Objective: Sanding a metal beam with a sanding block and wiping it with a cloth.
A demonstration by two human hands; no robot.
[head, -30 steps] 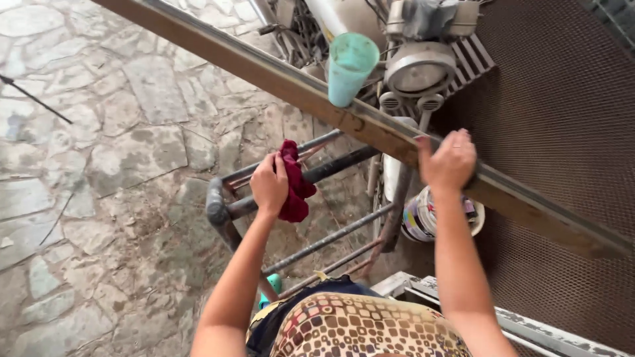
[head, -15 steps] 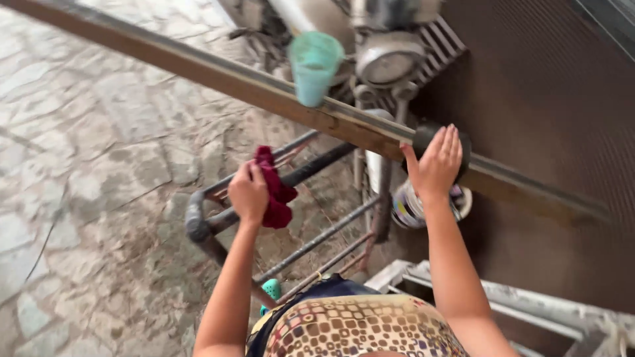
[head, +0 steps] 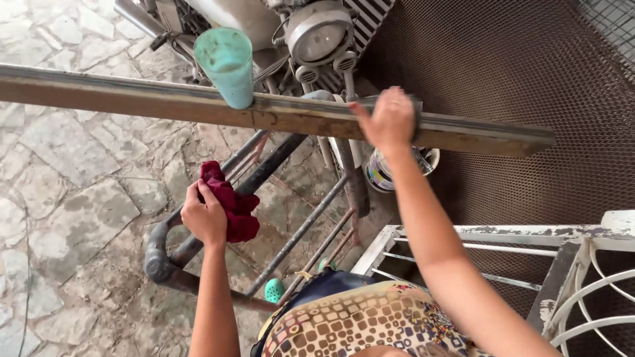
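Observation:
A long rusty metal beam [head: 132, 99] crosses the view at chest height. My right hand [head: 387, 119] presses on its top right of the middle, fingers together over a small grey pad [head: 417, 109] that is mostly hidden. A green plastic cup [head: 228, 63] stands on the beam to the left of that hand. My left hand [head: 205, 218] hangs lower, below the beam, closed around a crumpled dark red rag [head: 235, 205].
A motorcycle [head: 317, 33] with a round headlight stands behind the beam. A paint tin [head: 380, 175] sits on the ground under my right hand. A dark pipe frame [head: 159, 258] lies below, a white metal frame [head: 496, 235] at lower right, brown mesh [head: 529, 66] behind.
The view has swung, so the beam now lies nearly level. My right hand has slid further right of the cup along the beam. My left hand still holds the rag, low.

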